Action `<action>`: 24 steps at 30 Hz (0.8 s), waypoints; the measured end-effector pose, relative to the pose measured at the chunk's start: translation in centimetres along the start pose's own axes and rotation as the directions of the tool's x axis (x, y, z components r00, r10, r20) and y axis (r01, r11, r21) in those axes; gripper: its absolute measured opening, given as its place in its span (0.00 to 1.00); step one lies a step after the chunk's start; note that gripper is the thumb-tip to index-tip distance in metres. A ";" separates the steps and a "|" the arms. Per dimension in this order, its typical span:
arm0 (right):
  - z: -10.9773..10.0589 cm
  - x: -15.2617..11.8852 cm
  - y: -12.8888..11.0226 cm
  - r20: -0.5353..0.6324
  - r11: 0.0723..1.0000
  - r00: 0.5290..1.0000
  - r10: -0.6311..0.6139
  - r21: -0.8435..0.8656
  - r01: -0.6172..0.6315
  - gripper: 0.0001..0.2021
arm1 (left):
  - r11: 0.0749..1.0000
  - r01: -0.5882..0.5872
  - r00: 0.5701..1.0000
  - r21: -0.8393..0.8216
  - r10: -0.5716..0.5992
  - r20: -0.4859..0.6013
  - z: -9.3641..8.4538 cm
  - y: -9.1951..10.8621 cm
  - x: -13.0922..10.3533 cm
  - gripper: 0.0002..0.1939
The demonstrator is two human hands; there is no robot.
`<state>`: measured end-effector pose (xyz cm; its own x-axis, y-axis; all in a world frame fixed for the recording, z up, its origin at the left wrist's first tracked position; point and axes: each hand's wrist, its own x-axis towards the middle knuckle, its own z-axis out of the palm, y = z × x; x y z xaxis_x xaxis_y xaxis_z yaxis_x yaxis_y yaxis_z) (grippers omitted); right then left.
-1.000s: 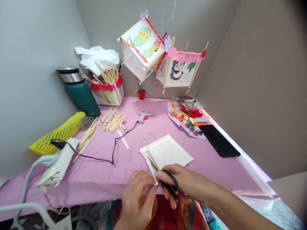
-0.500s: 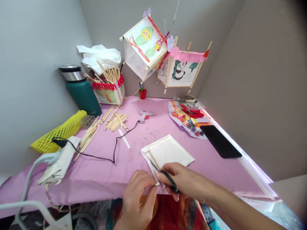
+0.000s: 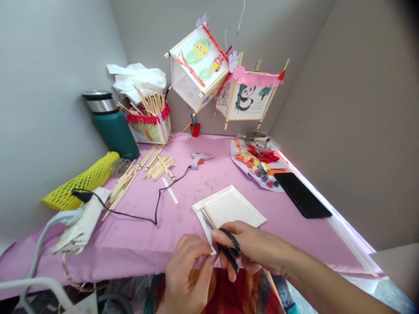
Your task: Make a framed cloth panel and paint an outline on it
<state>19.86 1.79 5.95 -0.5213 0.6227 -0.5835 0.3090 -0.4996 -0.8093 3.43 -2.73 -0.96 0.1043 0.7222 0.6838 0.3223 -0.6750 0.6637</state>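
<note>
A square white panel (image 3: 234, 209) with folded edges and a thin stick along its left side lies near the front of the pink table. At its near left corner, my left hand (image 3: 190, 268) pinches the white edge between thumb and fingers. My right hand (image 3: 242, 244) holds black-handled scissors (image 3: 234, 245), fingers in the loops. The scissor blades point up and left, over the panel's left edge beside the stick. The blades look slightly parted.
A glue gun (image 3: 199, 160) with a black cord lies mid-table. Wooden sticks (image 3: 160, 168), a power strip (image 3: 83, 222) and a teal bottle (image 3: 114, 131) are left. A black phone (image 3: 303, 195) and paint pots (image 3: 263, 174) are right. Paper lanterns (image 3: 199, 61) hang behind.
The scissor handles have spread apart and my right hand has shifted slightly. My left hand keeps its pinch at the panel's corner.
</note>
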 end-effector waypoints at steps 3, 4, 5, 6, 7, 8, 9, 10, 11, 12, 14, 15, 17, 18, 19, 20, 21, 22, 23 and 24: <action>-0.2 0.4 -0.3 0.010 1.000 1.000 0.008 -0.004 -0.008 0.19 | 1.000 0.005 1.000 -0.019 -0.005 0.010 0.0 -0.2 -0.1 0.10; -0.2 0.6 -0.4 0.013 1.000 1.000 0.011 -0.006 -0.011 0.20 | 1.000 0.008 1.000 -0.026 -0.008 0.014 0.1 -0.2 -0.1 0.10; -0.3 0.8 -0.4 0.013 1.000 1.000 0.012 -0.011 -0.011 0.20 | 0.999 0.009 1.000 -0.031 -0.009 0.014 0.1 -0.2 -0.2 0.10; -0.4 1.0 -0.4 0.012 1.000 1.000 0.008 -0.020 -0.008 0.20 | 0.999 0.008 1.000 -0.033 -0.008 0.011 0.1 -0.2 -0.2 0.10; -0.5 1.2 -0.4 0.013 1.000 1.000 0.003 -0.031 -0.002 0.20 | 0.999 0.009 1.000 -0.036 -0.009 0.008 0.1 -0.2 -0.2 0.11; -0.6 1.4 -0.3 0.015 0.999 1.000 -0.004 -0.043 0.004 0.21 | 0.999 0.011 1.000 -0.039 -0.011 0.007 0.1 -0.2 -0.2 0.11; -0.6 1.6 -0.3 0.017 0.998 1.000 -0.011 -0.056 0.012 0.21 | 0.999 0.013 1.000 -0.043 -0.013 0.007 0.1 -0.2 -0.3 0.11; -0.7 1.7 -0.2 0.019 0.998 1.000 -0.017 -0.066 0.019 0.21 | 0.999 0.017 1.000 -0.047 -0.016 0.008 0.1 -0.2 -0.3 0.11; -0.7 1.9 -0.1 0.019 0.997 1.000 -0.021 -0.071 0.022 0.20 | 0.999 0.019 1.000 -0.051 -0.019 0.010 0.1 -0.2 -0.3 0.11; -0.8 2.0 -0.1 0.014 0.997 1.000 -0.022 -0.071 0.023 0.20 | 0.998 0.019 1.000 -0.054 -0.019 0.011 0.1 -0.2 -0.3 0.11; -0.7 2.0 -0.1 -0.006 0.997 1.000 -0.017 -0.073 0.016 0.18 | 0.998 0.015 1.000 -0.056 -0.014 0.013 0.0 -0.2 -0.4 0.11; -0.6 2.0 -0.2 -0.016 0.997 1.000 -0.009 -0.078 0.007 0.18 | 0.998 0.012 1.000 -0.057 -0.011 0.015 0.0 -0.2 -0.4 0.11; -0.5 1.9 -0.4 -0.046 0.995 0.999 0.017 -0.096 -0.021 0.17 | 0.998 0.009 1.000 -0.055 -0.008 0.019 0.0 -0.3 -0.4 0.12; -0.4 1.9 -0.5 -0.062 0.993 0.998 0.027 -0.109 -0.034 0.17 | 0.999 0.011 1.000 -0.053 -0.010 0.020 0.0 -0.3 -0.4 0.12; -0.3 1.9 -0.5 -0.076 0.992 0.997 0.032 -0.121 -0.041 0.17 | 0.999 0.014 1.000 -0.050 -0.013 0.021 0.0 -0.3 -0.4 0.12; -0.3 1.8 -0.6 -0.085 0.990 0.996 0.033 -0.130 -0.044 0.17 | 0.999 0.016 1.000 -0.046 -0.015 0.021 0.0 -0.3 -0.4 0.11; -0.2 1.9 -0.7 -0.089 0.990 0.996 0.030 -0.137 -0.043 0.18 | 0.999 0.019 1.000 -0.043 -0.018 0.020 0.0 -0.3 -0.3 0.11; -0.2 1.9 -0.7 -0.093 0.989 0.995 0.024 -0.146 -0.038 0.18 | 0.999 0.021 1.000 -0.038 -0.020 0.020 0.0 -0.3 -0.3 0.11; -0.1 1.9 -0.7 -0.098 0.987 0.995 0.018 -0.159 -0.034 0.19 | 0.999 0.020 1.000 -0.032 -0.019 0.018 -0.1 -0.3 -0.2 0.10; -0.1 2.0 -0.6 -0.108 0.984 0.994 0.014 -0.175 -0.033 0.20 | 1.000 0.020 1.000 -0.023 -0.019 0.017 -0.1 -0.3 -0.1 0.10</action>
<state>18.74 3.42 5.28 -0.4278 0.6770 -0.5988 0.4606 -0.4067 -0.7889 3.23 -2.65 -1.20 0.1137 0.7375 0.6657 0.3023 -0.6639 0.6840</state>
